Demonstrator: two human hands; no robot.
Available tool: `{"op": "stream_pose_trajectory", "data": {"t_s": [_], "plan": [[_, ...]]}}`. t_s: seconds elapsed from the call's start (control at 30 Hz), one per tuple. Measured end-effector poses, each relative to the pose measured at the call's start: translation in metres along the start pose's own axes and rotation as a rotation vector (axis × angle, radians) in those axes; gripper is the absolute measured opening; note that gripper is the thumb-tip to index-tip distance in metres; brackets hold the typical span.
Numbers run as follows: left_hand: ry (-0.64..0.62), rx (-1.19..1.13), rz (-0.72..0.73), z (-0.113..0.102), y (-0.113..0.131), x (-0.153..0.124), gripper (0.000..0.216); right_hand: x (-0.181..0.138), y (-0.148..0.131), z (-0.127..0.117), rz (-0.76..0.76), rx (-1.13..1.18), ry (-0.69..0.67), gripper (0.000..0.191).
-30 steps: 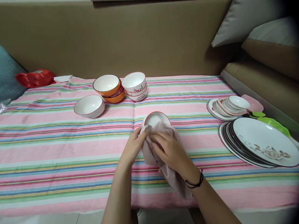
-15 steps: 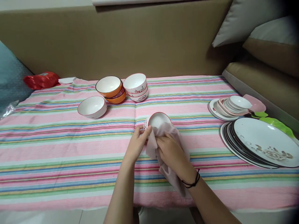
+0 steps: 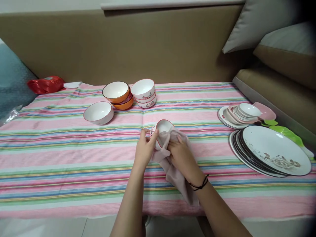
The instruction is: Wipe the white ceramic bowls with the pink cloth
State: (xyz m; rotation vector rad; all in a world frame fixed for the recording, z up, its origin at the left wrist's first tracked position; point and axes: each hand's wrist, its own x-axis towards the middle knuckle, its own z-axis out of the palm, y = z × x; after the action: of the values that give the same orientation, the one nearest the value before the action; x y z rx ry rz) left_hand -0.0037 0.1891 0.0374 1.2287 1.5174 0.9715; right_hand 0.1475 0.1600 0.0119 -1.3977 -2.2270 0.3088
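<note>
a red-rimmed white bowl [image 3: 164, 126], pale pink cloth [image 3: 177, 174], pink rainbow-striped tablecloth [image 3: 61, 158], orange bowls [image 3: 118, 95].

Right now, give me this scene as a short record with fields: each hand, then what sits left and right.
left hand: grips red-rimmed bowl, tilted
right hand: presses pink cloth against the bowl
surface: striped tablecloth
far left: single white bowl, orange bowls stacked, patterned white bowls stacked
right: stacked small dishes, stacked large plates

Glossy glazed ceramic bowl [image 3: 164, 127], soft matt pink cloth [image 3: 176, 171], woven striped tablecloth [image 3: 61, 154]
</note>
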Motion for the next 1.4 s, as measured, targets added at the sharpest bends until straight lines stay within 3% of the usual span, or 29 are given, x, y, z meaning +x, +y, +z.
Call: {"op": "stream_pose_trajectory", "data": {"t_s": [0.13, 0.3, 0.43, 0.53, 0.63, 0.73, 0.83, 1.03, 1.27, 1.4], "plan": [[0.024, -0.047, -0.028, 0.001, 0.001, -0.004, 0.05, 0.001, -0.021, -0.005, 0.065, -0.022, -0.012, 0.026], [-0.075, -0.095, -0.09, -0.001, 0.003, -0.005, 0.054, 0.001, -0.038, -0.012, 0.186, 0.171, 0.067, 0.019], [-0.13, -0.125, -0.056, -0.002, 0.0, -0.001, 0.052, -0.002, -0.041, -0.009, 0.131, 0.294, -0.047, 0.022], [-0.116, -0.144, -0.009, -0.003, -0.001, 0.001, 0.047, -0.007, -0.032, 0.0, 0.057, 0.186, -0.121, 0.038], [-0.147, -0.119, -0.006, -0.004, 0.002, 0.0, 0.046, -0.011, -0.019, 0.008, 0.125, -0.036, -0.112, 0.055], [-0.189, -0.1, -0.017, -0.005, 0.005, -0.004, 0.044, -0.009, -0.016, 0.003, 0.108, -0.067, -0.147, 0.051], [-0.165, -0.126, 0.012, -0.004, 0.004, -0.003, 0.044, -0.004, -0.026, -0.01, 0.084, 0.052, -0.246, 0.036], [-0.123, -0.098, 0.058, -0.001, -0.002, 0.002, 0.042, -0.003, -0.037, -0.021, 0.126, 0.429, -0.167, 0.024], [-0.145, -0.038, 0.033, -0.004, 0.003, -0.003, 0.044, -0.005, -0.018, -0.012, 0.179, 0.057, -0.144, 0.021], [-0.137, -0.04, 0.014, -0.005, 0.004, -0.002, 0.044, -0.004, -0.02, -0.01, 0.11, 0.047, -0.123, 0.021]]}}
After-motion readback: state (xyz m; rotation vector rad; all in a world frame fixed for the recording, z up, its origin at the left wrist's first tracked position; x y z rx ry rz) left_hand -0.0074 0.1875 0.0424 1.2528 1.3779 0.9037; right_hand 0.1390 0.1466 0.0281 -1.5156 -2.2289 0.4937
